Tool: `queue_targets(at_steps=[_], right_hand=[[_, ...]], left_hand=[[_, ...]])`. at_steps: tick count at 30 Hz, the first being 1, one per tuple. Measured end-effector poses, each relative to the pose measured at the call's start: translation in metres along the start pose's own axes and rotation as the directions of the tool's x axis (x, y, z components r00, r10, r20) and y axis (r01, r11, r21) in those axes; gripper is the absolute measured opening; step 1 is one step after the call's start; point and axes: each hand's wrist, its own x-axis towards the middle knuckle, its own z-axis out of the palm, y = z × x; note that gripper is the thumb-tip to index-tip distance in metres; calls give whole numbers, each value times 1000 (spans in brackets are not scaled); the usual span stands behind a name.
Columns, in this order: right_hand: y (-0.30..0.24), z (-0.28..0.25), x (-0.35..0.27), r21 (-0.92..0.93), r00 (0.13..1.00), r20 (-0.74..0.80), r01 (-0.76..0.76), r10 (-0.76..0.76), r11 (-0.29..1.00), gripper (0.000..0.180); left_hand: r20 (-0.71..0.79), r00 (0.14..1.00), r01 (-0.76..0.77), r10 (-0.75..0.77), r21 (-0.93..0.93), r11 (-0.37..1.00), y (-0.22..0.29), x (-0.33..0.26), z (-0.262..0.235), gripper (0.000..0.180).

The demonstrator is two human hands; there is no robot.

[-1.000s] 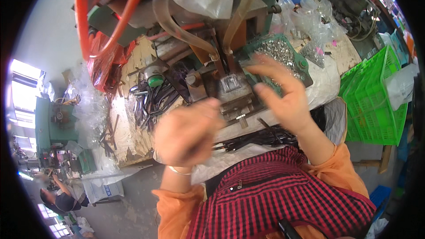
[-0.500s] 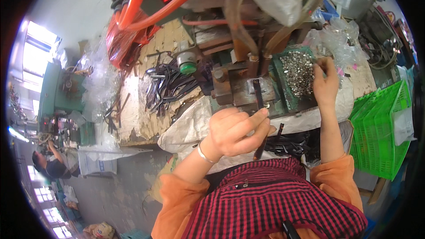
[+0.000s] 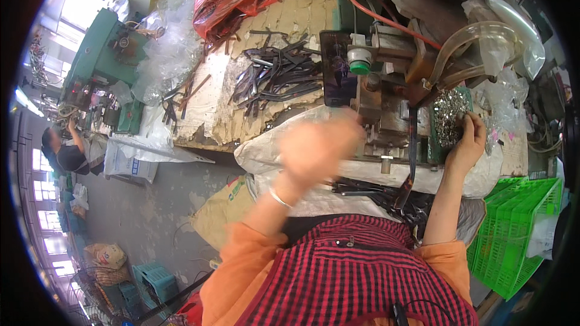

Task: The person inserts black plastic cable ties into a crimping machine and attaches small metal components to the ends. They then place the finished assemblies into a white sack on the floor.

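My left hand [image 3: 320,148] is smeared by motion in front of the press, over the pale cloth at the bench edge; its fingers cannot be made out. A long dark strip [image 3: 412,151] stands with its far end under the press head [image 3: 418,92], its near end hanging over the bench edge, apart from my left hand. My right hand [image 3: 468,145] is at the right side of a green tray [image 3: 436,152] of small shiny metal pieces [image 3: 448,118]. Its fingers are curled together at the pieces; whatever they hold is hidden.
A pile of dark strips [image 3: 281,75] lies on the worn board left of the press, beside a dark phone-like screen [image 3: 338,69]. More strips [image 3: 368,192] lie at my lap. A green crate [image 3: 513,229] stands at right. A person [image 3: 69,151] works far left.
My view has swung left. My left hand has come away from the dark strip and moved left, while my right hand stays at the metal pieces.
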Motion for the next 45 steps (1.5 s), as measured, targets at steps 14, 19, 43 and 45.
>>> queue_targets(at_steps=[14,19,43,45], right_hand=[[-45,-7,-16,85,985,170,4,-19,996,19],[-41,25,-12,-31,970,240,45,-36,999,16],[-97,72,-66,304,933,359,-150,33,941,36],[-105,77,-65,351,912,404,-231,75,907,38]], left_hand=[[105,907,400,-408,92,912,-171,-4,26,6],[408,756,343,-511,418,841,-223,-24,46,15],[46,677,382,-735,-875,298,-40,23,17,23],[-179,850,70,-496,-893,444,-22,60,-11,21]])
